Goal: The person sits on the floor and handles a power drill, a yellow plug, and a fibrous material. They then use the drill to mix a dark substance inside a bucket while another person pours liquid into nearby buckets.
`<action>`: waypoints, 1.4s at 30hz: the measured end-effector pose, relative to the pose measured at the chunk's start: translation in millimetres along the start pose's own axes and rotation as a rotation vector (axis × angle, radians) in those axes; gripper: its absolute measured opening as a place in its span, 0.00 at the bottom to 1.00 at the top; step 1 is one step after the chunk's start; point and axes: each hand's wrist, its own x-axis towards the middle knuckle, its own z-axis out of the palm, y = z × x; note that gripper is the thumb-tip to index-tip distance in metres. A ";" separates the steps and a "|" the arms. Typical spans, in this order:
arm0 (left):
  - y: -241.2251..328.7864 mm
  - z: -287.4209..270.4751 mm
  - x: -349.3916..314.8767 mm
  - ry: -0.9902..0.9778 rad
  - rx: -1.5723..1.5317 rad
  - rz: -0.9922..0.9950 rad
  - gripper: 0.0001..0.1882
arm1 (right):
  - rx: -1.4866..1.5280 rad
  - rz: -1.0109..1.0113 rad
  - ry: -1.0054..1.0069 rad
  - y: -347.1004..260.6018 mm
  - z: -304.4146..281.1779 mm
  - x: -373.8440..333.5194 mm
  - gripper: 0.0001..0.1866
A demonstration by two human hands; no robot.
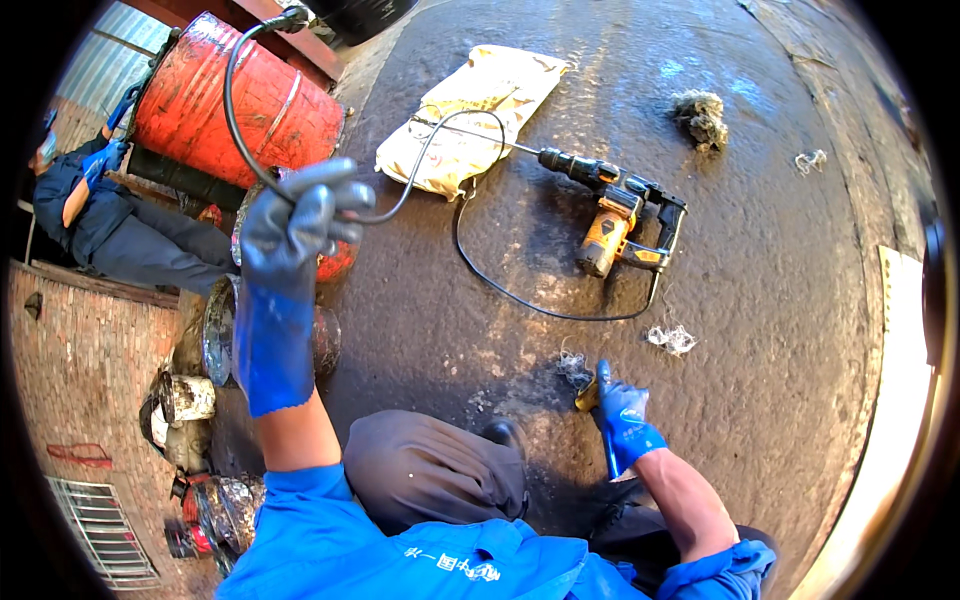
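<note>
My left hand (303,218) is raised at left, fingers bent around the black cable (229,90); my right hand (624,415) reaches low, near right, fingers gripping a yellow object (588,397).

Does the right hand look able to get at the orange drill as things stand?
Probably yes: between the right hand and the orange drill only the black cable crosses the ground, though the hand seems to hold a yellow object.
</note>
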 end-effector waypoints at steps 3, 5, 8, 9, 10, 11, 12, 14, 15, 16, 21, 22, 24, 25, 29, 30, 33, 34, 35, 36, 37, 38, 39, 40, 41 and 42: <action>-52.4 -13.2 -36.3 -0.027 -0.066 -0.107 0.19 | -0.175 -0.109 0.170 7.3 17.0 6.5 0.43; -98.0 -27.1 -64.5 -0.094 -0.100 -0.173 0.20 | -0.211 -0.203 0.178 6.8 19.2 8.0 0.41; -173.3 -20.3 -121.0 -0.086 -0.075 -0.226 0.27 | -0.209 -0.265 0.290 17.7 20.3 5.7 0.42; -191.1 -24.2 -144.4 -0.069 -0.073 -0.281 0.30 | -0.204 -0.279 0.288 10.9 15.0 4.0 0.42; -206.8 -19.1 -161.4 -0.091 -0.038 -0.334 0.33 | -0.182 -0.283 0.253 9.3 10.9 2.0 0.41; -230.3 -19.7 -184.5 -0.107 -0.033 -0.348 0.32 | -0.178 -0.284 0.231 8.1 5.2 -1.6 0.40; -255.2 -20.3 -205.2 -0.126 -0.022 -0.360 0.31 | -0.177 -0.283 0.229 9.7 8.8 0.5 0.40; -300.3 -6.0 -234.4 -0.143 0.044 -0.325 0.26 | -0.010 -0.344 0.471 22.3 21.0 4.2 0.42; -311.3 -3.0 -248.9 -0.080 -0.103 -0.417 0.18 | 0.004 -0.285 0.361 14.0 13.3 0.4 0.45; -320.5 -6.4 -261.8 -0.083 -0.098 -0.432 0.18 | 0.010 -0.288 0.346 4.8 6.9 -3.3 0.45; -328.6 44.3 -263.1 -0.254 0.492 -0.205 0.11 | -0.017 -0.154 0.295 12.1 -3.8 -11.8 0.55; -331.9 45.3 -264.3 -0.266 0.558 -0.192 0.11 | 0.014 -0.159 0.308 11.6 -4.7 -12.0 0.55; -317.4 55.3 -257.6 -0.318 0.602 -0.221 0.12 | 0.002 -0.069 0.202 8.9 -14.9 -18.5 0.58; -309.9 56.5 -254.4 -0.363 0.655 -0.201 0.13 | -0.007 -0.024 0.161 5.6 -20.6 -19.4 0.58; -307.0 47.1 -249.0 -0.544 0.830 -0.269 0.23 | -0.068 0.075 0.129 4.4 -7.5 -16.9 0.57; -302.3 47.0 -242.5 -0.625 0.873 -0.306 0.26 | -0.069 0.079 0.120 4.9 -3.1 -14.3 0.57; -288.2 40.7 -224.5 -0.934 0.996 -0.387 0.33 | -0.130 0.109 0.033 4.8 7.5 -3.2 0.51; -286.2 37.9 -217.4 -1.073 1.027 -0.398 0.34 | -0.132 0.115 0.027 9.3 9.9 -1.2 0.51; -282.9 33.6 -204.9 -1.226 1.060 -0.409 0.34 | -0.124 0.068 0.068 13.8 12.6 2.7 0.46; -286.5 27.0 -196.1 -1.252 1.087 -0.419 0.31 | -0.117 0.020 0.110 17.6 10.3 5.3 0.41; -290.2 26.8 -189.9 -1.170 1.115 -0.471 0.28 | -0.090 -0.011 0.138 22.7 7.2 8.3 0.28; -275.2 38.6 -174.2 -1.096 1.135 -0.521 0.25 | -0.091 -0.006 0.130 27.0 2.9 7.5 0.28; -265.2 46.2 -165.9 -1.049 1.136 -0.543 0.23 | -0.079 -0.044 0.134 26.5 -5.3 6.1 0.25; -252.5 57.2 -160.1 -1.048 1.136 -0.554 0.23 | -0.068 -0.083 0.137 25.4 -13.2 5.1 0.22; -238.0 72.5 -154.4 -1.091 1.111 -0.579 0.23 | -0.043 -0.116 0.165 26.4 -22.8 1.3 0.19; -230.4 86.8 -154.5 -1.133 1.086 -0.604 0.25 | -0.046 -0.121 0.160 31.2 -26.7 -0.1 0.19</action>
